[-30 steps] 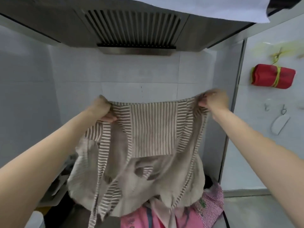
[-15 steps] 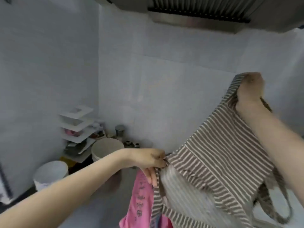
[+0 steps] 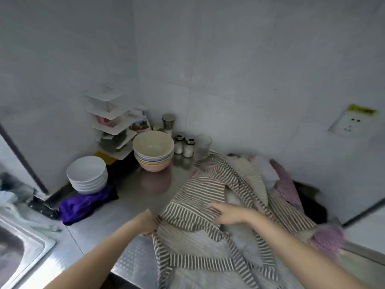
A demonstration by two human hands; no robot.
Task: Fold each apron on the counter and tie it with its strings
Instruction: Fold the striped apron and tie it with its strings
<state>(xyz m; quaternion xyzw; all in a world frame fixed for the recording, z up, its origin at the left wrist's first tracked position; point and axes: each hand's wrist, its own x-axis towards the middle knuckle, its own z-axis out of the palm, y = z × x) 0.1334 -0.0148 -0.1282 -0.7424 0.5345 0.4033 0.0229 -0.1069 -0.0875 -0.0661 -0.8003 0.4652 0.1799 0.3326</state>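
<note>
A striped apron (image 3: 208,205) lies spread on the steel counter (image 3: 133,197), right of stacked bowls (image 3: 153,151). The left hand (image 3: 148,223) pinches its left edge; the right hand (image 3: 227,212) rests flat on it, fingers straight. Its lower part is cut off by the frame's edge.

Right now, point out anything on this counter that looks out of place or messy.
The white bowl stack sits on a crumpled purple cloth, an uneven base. The striped apron lies rumpled, unfolded, under both hands, its straps trailing over the counter's front edge. Nothing looks spilled or broken.
</note>
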